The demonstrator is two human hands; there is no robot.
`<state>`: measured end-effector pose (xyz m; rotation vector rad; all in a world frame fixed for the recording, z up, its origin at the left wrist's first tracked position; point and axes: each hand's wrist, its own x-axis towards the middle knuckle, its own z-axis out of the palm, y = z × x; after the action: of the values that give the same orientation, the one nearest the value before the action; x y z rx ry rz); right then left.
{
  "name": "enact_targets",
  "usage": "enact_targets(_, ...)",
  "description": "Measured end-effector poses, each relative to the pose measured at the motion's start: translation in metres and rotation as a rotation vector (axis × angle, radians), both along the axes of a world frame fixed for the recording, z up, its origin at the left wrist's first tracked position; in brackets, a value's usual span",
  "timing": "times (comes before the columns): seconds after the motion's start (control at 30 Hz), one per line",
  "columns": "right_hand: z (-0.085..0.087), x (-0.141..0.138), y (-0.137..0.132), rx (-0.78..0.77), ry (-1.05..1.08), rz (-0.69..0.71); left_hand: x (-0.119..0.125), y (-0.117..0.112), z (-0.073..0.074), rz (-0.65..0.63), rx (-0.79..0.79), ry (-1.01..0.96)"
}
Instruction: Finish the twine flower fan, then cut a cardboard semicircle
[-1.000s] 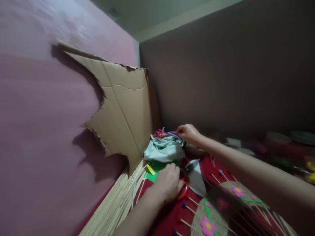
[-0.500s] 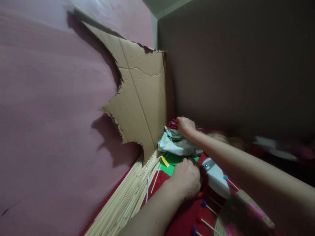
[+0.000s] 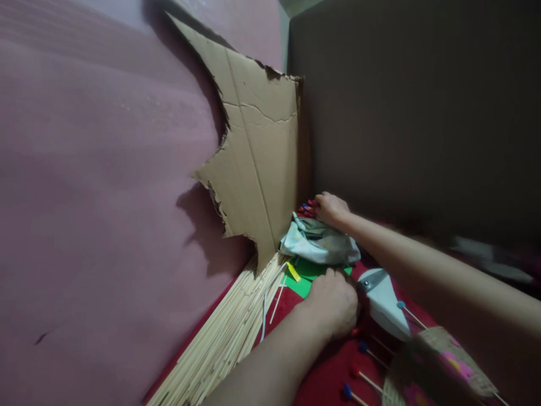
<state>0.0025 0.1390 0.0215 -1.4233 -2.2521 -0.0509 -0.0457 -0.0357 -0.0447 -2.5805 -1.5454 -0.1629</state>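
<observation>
Since one second ago, the right hand has been shifted leftward across the coloured strips, and the view has been turned left and slightly downward. The strips, mostly red, pink and blue where seen, are placed just left of the right fingers. Those fingers are curled together, but whether a strip is gripped cannot be told. Just below them a crumpled pale-green cloth is bunched.

Below that cloth the left hand is held low, its fingers bent and turned away; what is clasped cannot be told. To their right the scissors are laid with the metal part across a white piece, the handle end being mostly hidden in shadow. Left of the same fingers a green sheet is partly covered by a yellow strip.

Farther left, a bundle of thin sticks is laid along the red cloth. To the lower right of the left fingers, a woven piece is decorated with pink flowers. Up and left of both hands, torn cardboard is stood against the pink wall.
</observation>
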Motion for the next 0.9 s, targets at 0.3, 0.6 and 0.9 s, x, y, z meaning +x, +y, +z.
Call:
enact_targets(0.3,0.016,0.049,0.007,-0.132,0.205,0.098,-0.001,0.001,-0.003,0.020,-0.005,-0.062)
enact_targets(0.6,0.012,0.073,-0.024,0.040,0.147,0.237,-0.002,0.003,-0.004,0.017,-0.002,-0.068)
enact_targets(0.9,0.010,0.097,-0.027,0.082,0.333,0.253,-0.002,0.003,-0.007,0.032,0.009,-0.092)
